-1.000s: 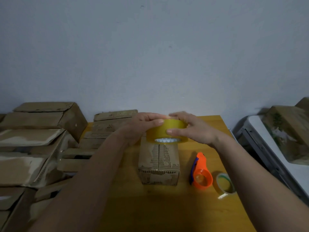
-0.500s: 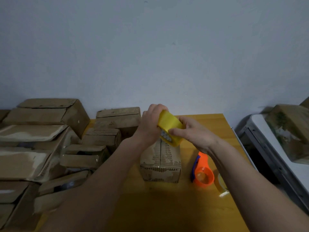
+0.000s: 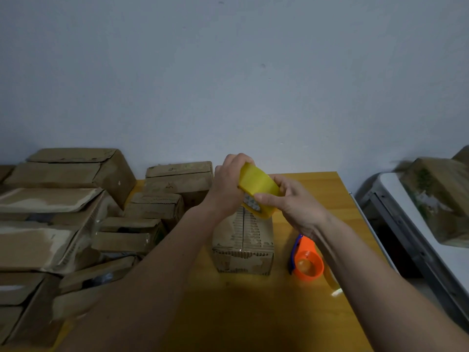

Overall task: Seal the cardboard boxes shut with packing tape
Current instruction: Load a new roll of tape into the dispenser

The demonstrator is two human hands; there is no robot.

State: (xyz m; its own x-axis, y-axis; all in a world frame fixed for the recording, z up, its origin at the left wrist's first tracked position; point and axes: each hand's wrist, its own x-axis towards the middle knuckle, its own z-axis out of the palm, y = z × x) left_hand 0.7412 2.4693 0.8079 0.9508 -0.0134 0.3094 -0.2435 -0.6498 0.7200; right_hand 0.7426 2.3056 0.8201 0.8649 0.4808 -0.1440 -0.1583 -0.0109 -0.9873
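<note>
Tape roll (image 3: 257,184) gripped between left hand (image 3: 228,184) and right hand (image 3: 297,201), above box (image 3: 243,245).

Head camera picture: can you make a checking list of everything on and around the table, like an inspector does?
Surface: yellow wooden table, against a plain wall.
Job's things: yellow tape roll held tilted above the small cardboard box, which stands mid-table with its top seam untaped.
Clutter: orange tape dispenser to the right of the box; a second, thinner tape roll beside it, partly hidden by the right arm.
Hands: left hand grips the roll; right hand holds its near side, thumb on the edge.
Cables: nothing seen.
Surroundings: stacked cardboard boxes on the left; a white folded table with a box on it at right.
</note>
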